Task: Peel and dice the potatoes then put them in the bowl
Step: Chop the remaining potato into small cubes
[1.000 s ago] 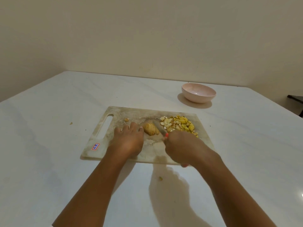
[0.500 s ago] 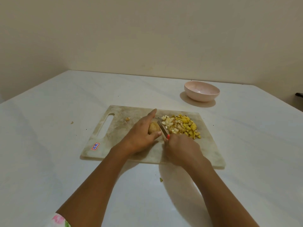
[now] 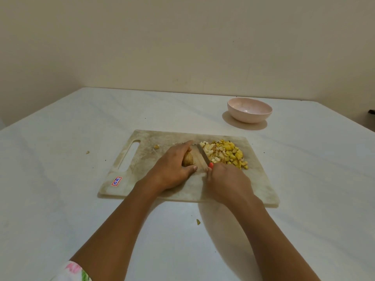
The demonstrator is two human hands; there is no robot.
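A pale cutting board [image 3: 146, 179] lies in the middle of the table. My left hand [image 3: 172, 168] grips a brown potato piece [image 3: 188, 159] on the board, fingers over its top and thumb at its near side. My right hand [image 3: 227, 180] holds a knife [image 3: 204, 157] by its red handle; the blade points away, just right of the potato. A heap of yellow and white potato dice [image 3: 225, 153] lies on the board to the right of the blade. The pink bowl [image 3: 249, 109] stands beyond the board at the right; I see nothing in it.
Small potato scraps lie on the board [image 3: 156, 147], on the table left of it [image 3: 87, 152] and on the table near me [image 3: 198, 222]. The white table [image 3: 60, 199] meets a cream wall behind. A dark object [image 3: 371, 111] shows at the right edge.
My left hand shifted from lying beside the potato piece to gripping it, fingers over its top. The knife blade now lies between the potato and the dice pile.
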